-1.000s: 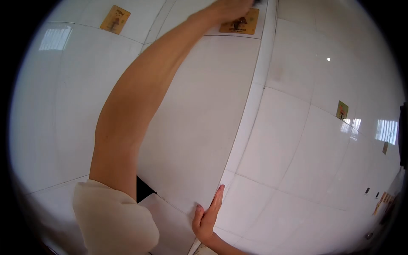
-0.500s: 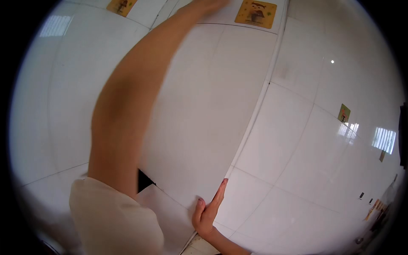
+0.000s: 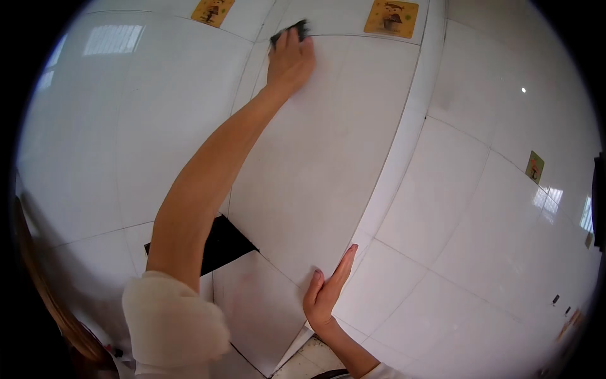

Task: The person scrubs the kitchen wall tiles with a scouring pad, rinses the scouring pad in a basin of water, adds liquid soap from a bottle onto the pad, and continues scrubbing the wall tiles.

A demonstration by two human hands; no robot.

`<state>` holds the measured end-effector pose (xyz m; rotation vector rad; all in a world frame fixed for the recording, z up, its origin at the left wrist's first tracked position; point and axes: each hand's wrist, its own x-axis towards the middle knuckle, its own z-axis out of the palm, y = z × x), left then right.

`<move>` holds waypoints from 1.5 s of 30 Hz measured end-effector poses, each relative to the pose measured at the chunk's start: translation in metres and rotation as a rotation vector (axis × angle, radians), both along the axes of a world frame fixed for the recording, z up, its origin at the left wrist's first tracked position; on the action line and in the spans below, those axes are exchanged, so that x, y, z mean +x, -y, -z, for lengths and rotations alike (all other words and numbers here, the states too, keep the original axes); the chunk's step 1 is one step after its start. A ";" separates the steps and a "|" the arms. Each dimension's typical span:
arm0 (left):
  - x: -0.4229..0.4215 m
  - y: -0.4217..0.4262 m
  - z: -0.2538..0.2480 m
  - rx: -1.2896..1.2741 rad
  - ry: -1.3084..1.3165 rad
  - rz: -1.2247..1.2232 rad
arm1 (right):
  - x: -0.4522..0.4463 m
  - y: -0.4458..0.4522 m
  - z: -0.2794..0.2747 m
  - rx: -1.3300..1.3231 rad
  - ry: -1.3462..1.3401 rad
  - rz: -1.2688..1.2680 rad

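Note:
My left hand (image 3: 291, 65) reaches far up the white tiled surface (image 3: 315, 139), its fingers bent over a black pad (image 3: 290, 35). The pad is flat against the tiles near a dark seam, and its edge looks rough; its exact kind is unclear. Lower right, my right hand (image 3: 328, 290) lies along the edge of the same tiled block, fingers straight and thumb apart, with nothing in it. Close to my left forearm is a black square patch (image 3: 230, 244), partly covered by the arm.
Two orange stickers, one with an owl (image 3: 390, 19) and another to its left (image 3: 213, 11), are on the upper tiles. A green sticker (image 3: 534, 166) is on the tiles at right. A brown wooden-looking piece (image 3: 53, 297) stands at the left edge.
My left hand has come down and left from the top edge, so the black pad now shows. The view has shifted, uncovering more of the black patch. My right hand keeps its place on the edge.

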<state>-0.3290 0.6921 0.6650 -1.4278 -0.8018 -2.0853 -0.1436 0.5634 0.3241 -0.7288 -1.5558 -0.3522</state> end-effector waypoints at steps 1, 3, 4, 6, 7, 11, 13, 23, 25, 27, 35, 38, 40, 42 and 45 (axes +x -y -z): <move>0.002 -0.006 0.008 -0.001 0.004 -0.012 | 0.001 0.000 -0.001 0.003 0.004 0.005; 0.022 0.009 0.051 0.057 -0.149 -0.101 | 0.002 -0.003 0.002 0.016 -0.008 -0.002; 0.038 0.017 0.084 0.285 -0.334 -0.109 | 0.001 -0.004 0.002 0.035 -0.006 0.010; 0.063 0.084 0.130 0.173 -0.584 -0.008 | 0.002 -0.004 -0.001 0.023 -0.008 -0.001; 0.054 0.066 0.125 0.242 -0.535 -0.034 | 0.001 -0.002 0.000 0.018 -0.013 -0.003; 0.002 0.023 0.051 -0.171 -0.180 -0.054 | 0.005 -0.006 0.001 0.064 -0.005 -0.005; 0.017 0.015 0.064 0.048 -0.246 -0.077 | 0.001 -0.002 0.000 0.033 -0.009 0.013; 0.033 0.043 0.068 0.144 -0.342 -0.116 | -0.002 -0.003 0.002 0.050 -0.006 0.021; 0.044 0.071 0.109 0.209 -0.515 -0.103 | -0.001 -0.002 0.001 0.048 -0.008 0.031; 0.030 0.046 0.070 0.134 -0.393 -0.142 | -0.002 0.002 0.003 0.024 -0.009 0.024; 0.034 0.069 0.122 0.111 -0.542 -0.153 | -0.002 0.001 -0.001 0.013 -0.013 0.023; 0.029 0.040 0.086 0.175 -0.445 -0.144 | -0.001 -0.001 0.001 0.046 -0.004 0.026; 0.034 0.046 0.043 -0.038 -0.168 0.035 | 0.000 0.000 0.000 0.035 -0.009 0.017; 0.065 0.063 0.051 0.143 -0.380 -0.079 | 0.003 0.001 -0.002 0.027 0.016 0.038; 0.097 0.096 0.071 0.346 -0.654 -0.102 | -0.001 -0.001 -0.001 0.030 0.021 0.033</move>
